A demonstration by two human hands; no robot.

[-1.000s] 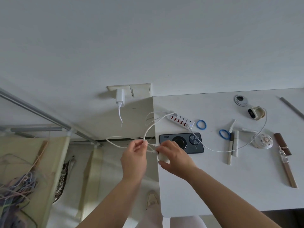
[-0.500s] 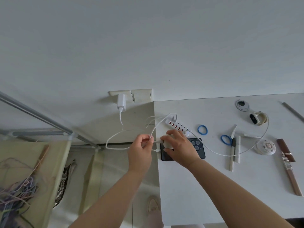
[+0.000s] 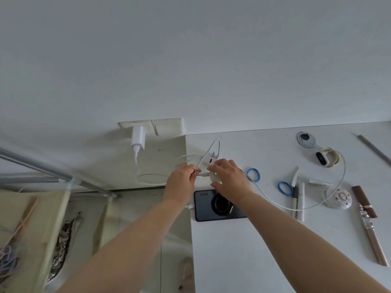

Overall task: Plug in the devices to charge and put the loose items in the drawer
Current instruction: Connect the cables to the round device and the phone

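The right hand (image 3: 229,179) is closed over a small round white device (image 3: 214,178), most of which is hidden beneath the fingers; only its left edge and a tiny lit dot can be made out. The left hand (image 3: 181,180) is pinched on the plug end of a white cable (image 3: 146,179), which is pointed rightward into the device's side. The cable is looped back to a white charger (image 3: 138,138) seated in a wall socket. A white multi-port hub (image 3: 211,159) is largely covered by the right hand. A dark phone (image 3: 211,208) is laid face down along the table (image 3: 264,250) edge, lengthwise left to right, partly hidden by the right wrist. The table is white, set against a plain white wall.
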